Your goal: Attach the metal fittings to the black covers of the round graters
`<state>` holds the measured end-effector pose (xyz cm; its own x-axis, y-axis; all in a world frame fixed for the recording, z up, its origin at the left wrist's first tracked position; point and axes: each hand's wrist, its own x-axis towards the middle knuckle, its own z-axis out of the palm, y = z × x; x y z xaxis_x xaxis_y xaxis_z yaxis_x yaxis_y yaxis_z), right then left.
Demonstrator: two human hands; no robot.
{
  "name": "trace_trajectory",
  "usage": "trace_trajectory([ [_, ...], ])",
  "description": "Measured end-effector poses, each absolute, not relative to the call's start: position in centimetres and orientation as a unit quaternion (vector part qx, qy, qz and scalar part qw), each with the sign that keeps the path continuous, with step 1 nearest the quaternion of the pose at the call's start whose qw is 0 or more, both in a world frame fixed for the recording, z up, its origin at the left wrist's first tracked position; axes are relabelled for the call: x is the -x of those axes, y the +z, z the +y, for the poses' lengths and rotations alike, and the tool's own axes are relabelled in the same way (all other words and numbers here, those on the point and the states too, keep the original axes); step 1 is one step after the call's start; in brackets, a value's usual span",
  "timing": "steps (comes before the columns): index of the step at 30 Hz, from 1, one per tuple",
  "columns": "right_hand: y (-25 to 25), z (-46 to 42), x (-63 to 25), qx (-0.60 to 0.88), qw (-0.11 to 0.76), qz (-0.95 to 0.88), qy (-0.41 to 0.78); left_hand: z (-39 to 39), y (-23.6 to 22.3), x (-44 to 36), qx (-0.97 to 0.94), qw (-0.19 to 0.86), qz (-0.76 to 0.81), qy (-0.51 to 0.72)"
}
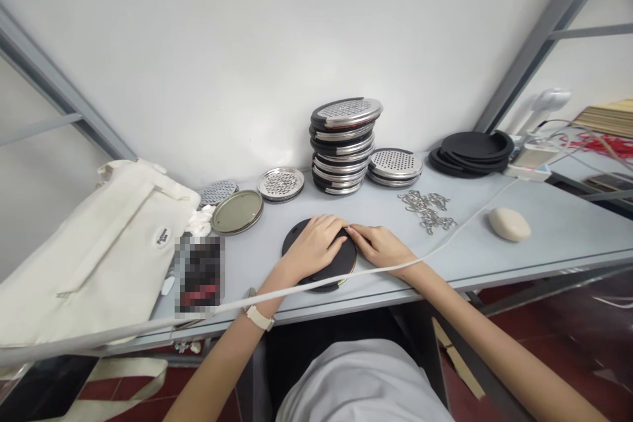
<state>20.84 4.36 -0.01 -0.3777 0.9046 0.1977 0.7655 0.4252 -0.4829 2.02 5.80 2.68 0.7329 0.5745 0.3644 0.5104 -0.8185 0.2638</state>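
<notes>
A black round cover point(324, 269) lies on the table in front of me, with a thin yellowish metal edge showing at its lower right. My left hand point(319, 244) rests across its top, fingers curved at the far rim and thumb apart, holding it down. At the cover's upper right rim, the fingertips of my right hand point(378, 245) press together on the edge. What lies under the cover is mostly hidden. Behind it rises a tall stack of round metal graters point(343, 148) with black rims. Right of that stack sit a few more graters point(395, 168).
Left are a perforated disc point(281, 183), olive round plates point(238, 211) and a cream bag point(113, 237). Right are metal hooks or clips point(429, 210), black covers point(469, 151), a beige rounded object point(509, 223) and a power strip point(528, 168). A white cable point(297, 289) crosses before my forearms.
</notes>
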Motion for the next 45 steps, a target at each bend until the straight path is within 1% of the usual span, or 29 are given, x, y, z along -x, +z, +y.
trace_trajectory([
  [4, 0.05, 4.53, -20.66, 0.518, 0.222, -0.812, 0.151, 5.86, 2.61, -2.06, -0.925, 0.063, 0.307, 0.216],
  [11, -0.03, 4.77, -20.24, 0.547, 0.194, -0.806, 0.114, 5.93, 2.49, -2.14, -0.918, 0.056, 0.327, 0.218],
  [20, -0.15, 4.52, -20.58, 0.538, 0.163, -0.822, 0.086, 6.03, 2.22, -2.04, -0.917, 0.066, 0.321, 0.226],
  [30, -0.46, 4.53, -20.66, 0.533, 0.171, -0.824, 0.091, 6.02, 2.19, -1.95, -0.917, 0.075, 0.318, 0.227],
  [45, -0.21, 4.38, -20.73, 0.526, 0.16, -0.83, 0.093, 6.02, 2.33, -1.9, -0.918, 0.087, 0.312, 0.23],
])
